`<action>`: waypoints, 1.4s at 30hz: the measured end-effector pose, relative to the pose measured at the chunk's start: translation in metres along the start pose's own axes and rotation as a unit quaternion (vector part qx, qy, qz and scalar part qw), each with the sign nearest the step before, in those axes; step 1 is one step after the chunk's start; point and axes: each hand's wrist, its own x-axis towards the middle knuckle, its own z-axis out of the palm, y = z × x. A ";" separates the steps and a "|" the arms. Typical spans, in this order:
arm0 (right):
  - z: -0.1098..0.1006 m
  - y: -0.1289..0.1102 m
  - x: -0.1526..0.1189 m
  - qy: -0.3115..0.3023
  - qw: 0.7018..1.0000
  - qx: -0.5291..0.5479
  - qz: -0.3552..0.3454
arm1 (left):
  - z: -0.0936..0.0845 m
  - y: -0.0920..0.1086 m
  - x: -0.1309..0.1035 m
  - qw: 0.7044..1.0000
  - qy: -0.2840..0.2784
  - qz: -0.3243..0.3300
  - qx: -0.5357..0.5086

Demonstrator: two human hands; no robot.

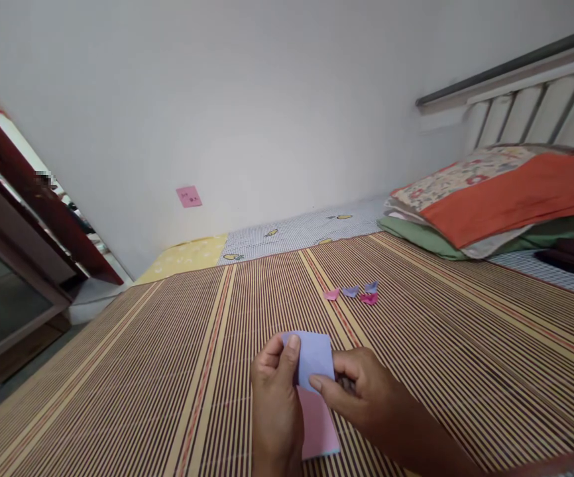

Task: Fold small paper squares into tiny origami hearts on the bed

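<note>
A folded sheet of bluish-purple paper is pinched between my two hands, above the striped mat. My left hand grips its left edge, thumb on top. At the lower right of the sheet, my right hand holds it between thumb and fingers. Below the hands lies a stack of pink paper, partly covered by my left hand. Farther off on the mat are small folded paper pieces: a light pink one, a purple one, another purple one and a magenta one.
The striped mat covers the bed, with patterned sheet at its far edge by the wall. Pillows and folded bedding lie at the right, below a white radiator. A pink note is on the wall.
</note>
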 end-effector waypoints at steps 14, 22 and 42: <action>-0.009 -0.001 -0.007 -0.035 0.989 0.145 -0.014 | 0.000 0.006 -0.009 0.978 -0.017 0.120 0.170; -0.021 -0.001 -0.002 -0.011 0.996 0.081 -0.042 | -0.009 0.013 -0.004 0.953 -0.134 0.101 0.253; -0.030 -0.007 -0.008 -0.010 0.998 0.060 -0.034 | -0.012 0.014 -0.003 0.965 -0.149 0.057 0.206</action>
